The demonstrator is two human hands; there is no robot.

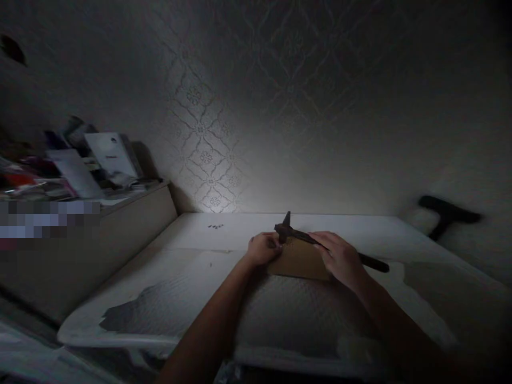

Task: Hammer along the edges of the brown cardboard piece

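On the worn white tabletop (168, 298), the right hand (340, 256) is wrapped around the dark handle of a dark-headed hammer (298, 234), whose head points toward 10 o'clock. Under it lies a flat brown cardboard piece (298, 261). At 9 o'clock of the head, the left hand (264, 248) rests curled on the cardboard's edge; what its fingertips pinch cannot be told. A patterned pale wall (208, 149) rises at 12 o'clock.

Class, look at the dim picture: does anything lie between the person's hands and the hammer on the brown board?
Nothing visible does. The right hand already lies over the handle of the hammer, and the left hand sits at its head, both on the brown board. Whether either grip is closed is too dark to tell.
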